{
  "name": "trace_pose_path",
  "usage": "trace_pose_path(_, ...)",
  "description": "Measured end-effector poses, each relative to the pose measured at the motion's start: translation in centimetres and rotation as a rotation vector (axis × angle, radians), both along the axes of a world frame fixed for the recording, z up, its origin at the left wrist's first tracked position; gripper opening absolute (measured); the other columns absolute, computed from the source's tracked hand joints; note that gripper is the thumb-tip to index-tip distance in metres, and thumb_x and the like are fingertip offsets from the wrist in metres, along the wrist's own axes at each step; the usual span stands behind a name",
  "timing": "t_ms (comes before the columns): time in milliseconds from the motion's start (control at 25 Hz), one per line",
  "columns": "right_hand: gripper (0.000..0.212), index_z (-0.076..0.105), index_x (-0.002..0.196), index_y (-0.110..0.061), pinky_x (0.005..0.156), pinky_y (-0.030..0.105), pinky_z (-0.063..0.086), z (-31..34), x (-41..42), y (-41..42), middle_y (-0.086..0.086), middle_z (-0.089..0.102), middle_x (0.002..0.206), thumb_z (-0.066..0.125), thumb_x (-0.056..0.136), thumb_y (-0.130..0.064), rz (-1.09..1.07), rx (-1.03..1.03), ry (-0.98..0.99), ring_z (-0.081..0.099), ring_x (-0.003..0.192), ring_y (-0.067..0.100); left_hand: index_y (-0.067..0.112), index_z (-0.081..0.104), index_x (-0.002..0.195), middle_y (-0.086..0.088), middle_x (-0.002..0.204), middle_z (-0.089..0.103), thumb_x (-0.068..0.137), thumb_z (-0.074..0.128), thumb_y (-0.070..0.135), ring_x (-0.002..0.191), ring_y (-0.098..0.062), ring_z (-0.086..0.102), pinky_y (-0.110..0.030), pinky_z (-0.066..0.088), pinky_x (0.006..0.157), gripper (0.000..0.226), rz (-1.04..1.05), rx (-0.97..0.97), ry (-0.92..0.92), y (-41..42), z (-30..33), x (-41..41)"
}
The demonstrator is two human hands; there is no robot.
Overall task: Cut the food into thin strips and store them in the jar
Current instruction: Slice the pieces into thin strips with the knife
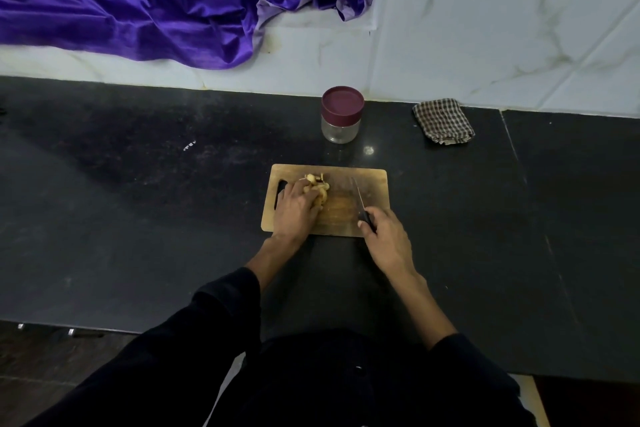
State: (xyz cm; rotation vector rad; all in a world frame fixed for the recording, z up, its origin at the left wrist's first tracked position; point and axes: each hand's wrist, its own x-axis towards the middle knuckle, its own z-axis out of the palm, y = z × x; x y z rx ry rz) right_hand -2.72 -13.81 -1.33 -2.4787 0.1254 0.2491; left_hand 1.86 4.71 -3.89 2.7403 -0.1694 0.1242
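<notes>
Nearest, two dark sleeves (pixel 221 315) reach forward over the front edge of a black stone counter (pixel 138 218). Both forearms are bare below the cuffs.

Right hand (pixel 386 239): fingers curled round the dark handle of a knife (pixel 360 204). Blade runs away from the person, over the right half of the cutting board (pixel 367 184); tip points toward the far edge. Whether the edge touches the wood cannot be told.

Left hand (pixel 296 208): palm down on the left half of the board, fingers bent over a small heap of pale yellow-brown food pieces (pixel 317 185). The far part of the heap shows past the fingertips. Heap lies well left of the blade, apart from it. The hand partly covers the board's handle slot at the left end.

Board: wooden, rectangular, flat on the counter, near the person.

Beyond the board, a clear glass jar (pixel 337 130) stands upright, maroon lid (pixel 343 104) on. Apart from the board. Looks empty.

Right of the jar, a folded checked cloth (pixel 443 121) lies near the wall.

Farthest: white marble-look tiled wall (pixel 502 28); at upper left, purple satin fabric (pixel 121 0) draped over a ledge.
</notes>
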Motion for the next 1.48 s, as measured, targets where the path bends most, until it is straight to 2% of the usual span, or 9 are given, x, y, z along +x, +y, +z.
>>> trace_pose_path(280,0.036,0.054,0.135,-0.018,0.093,0.042,0.050,-0.3,-0.1,-0.1,0.005,0.054,0.133,0.054,0.100,-0.028,-0.007,0.028,0.020,0.058,0.113,0.023,0.010,0.071,0.102,-0.009,0.115,0.063,0.085,0.066,0.013,0.110,-0.027,0.052,-0.042,0.043,0.095,0.018,-0.081,-0.106,-0.039,0.6,0.1,0.3)
trace_pose_path(440,0.036,0.054,0.134,-0.019,0.091,0.039,0.050,-0.5,-0.1,-0.5,0.005,0.054,0.131,0.054,0.100,-0.029,-0.039,0.043,0.029,0.058,0.112,0.022,0.007,0.070,0.098,-0.008,0.098,0.068,0.088,0.063,0.010,0.098,-0.021,0.056,-0.033,0.049,0.083,0.013,-0.109,-0.261,-0.006,0.9,1.2,0.3)
trace_pose_path(600,0.036,0.054,0.135,-0.018,0.084,0.034,0.046,-0.7,-0.1,-0.9,0.006,0.055,0.124,0.054,0.100,-0.029,-0.070,0.045,0.046,0.058,0.107,0.023,0.011,0.070,0.103,-0.004,0.103,0.067,0.089,0.061,0.010,0.094,-0.013,0.060,-0.028,0.050,0.083,0.016,-0.122,-0.362,0.033,-0.2,1.7,0.6)
trace_pose_path(800,0.038,0.052,0.137,-0.019,0.085,0.039,0.050,-0.6,-0.2,-1.7,0.005,0.054,0.120,0.054,0.100,-0.030,-0.107,0.049,0.045,0.059,0.104,0.023,0.012,0.066,0.104,-0.002,0.101,0.066,0.093,0.055,0.009,0.090,-0.006,0.058,-0.022,0.048,0.081,0.016,-0.167,-0.345,0.161,-3.8,1.8,0.8)
trace_pose_path(920,0.039,0.051,0.138,-0.019,0.083,0.036,0.049,-0.5,-0.4,-1.9,0.005,0.053,0.120,0.053,0.100,-0.030,-0.118,0.040,0.056,0.058,0.103,0.021,0.013,0.065,0.105,-0.001,0.102,0.066,0.094,0.053,0.013,0.093,-0.009,0.060,-0.023,0.048,0.083,0.016,-0.159,-0.315,0.239,-5.0,1.5,1.5)
trace_pose_path(1040,0.037,0.052,0.136,-0.019,0.082,0.034,0.048,-0.4,-0.4,-1.7,0.003,0.052,0.117,0.053,0.100,-0.029,-0.109,0.055,0.073,0.056,0.100,0.018,0.014,0.065,0.112,-0.004,0.112,0.067,0.095,0.052,0.013,0.102,-0.015,0.062,-0.028,0.049,0.090,0.021,-0.185,-0.253,0.219,-5.5,1.4,2.1)
trace_pose_path(1240,0.031,0.053,0.131,-0.018,0.082,0.034,0.048,-0.6,-0.6,-1.9,0.003,0.055,0.116,0.050,0.102,-0.028,-0.134,0.076,0.068,0.055,0.097,0.014,0.012,0.056,0.128,-0.008,0.135,0.049,0.094,0.049,0.006,0.115,-0.020,0.055,-0.031,0.047,0.098,0.036,-0.180,-0.169,0.169,-5.1,0.7,1.9)
trace_pose_path(1400,0.024,0.050,0.125,-0.018,0.080,0.045,0.053,-0.8,-1.1,-1.8,0.007,0.065,0.105,0.042,0.104,-0.028,-0.173,0.130,0.121,0.063,0.093,0.023,0.014,0.050,0.135,-0.009,0.140,0.041,0.095,0.051,0.015,0.117,-0.023,0.053,-0.031,0.042,0.100,0.040,-0.169,-0.109,0.233,-5.5,0.1,2.1)
trace_pose_path(1480,0.025,0.047,0.126,-0.018,0.079,0.046,0.053,-0.6,-1.2,-1.7,0.009,0.067,0.103,0.040,0.105,-0.029,-0.156,0.110,0.135,0.064,0.092,0.025,0.015,0.052,0.133,-0.010,0.139,0.040,0.094,0.053,0.014,0.114,-0.023,0.055,-0.031,0.043,0.099,0.038,-0.176,-0.084,0.235,-5.8,0.1,2.3)
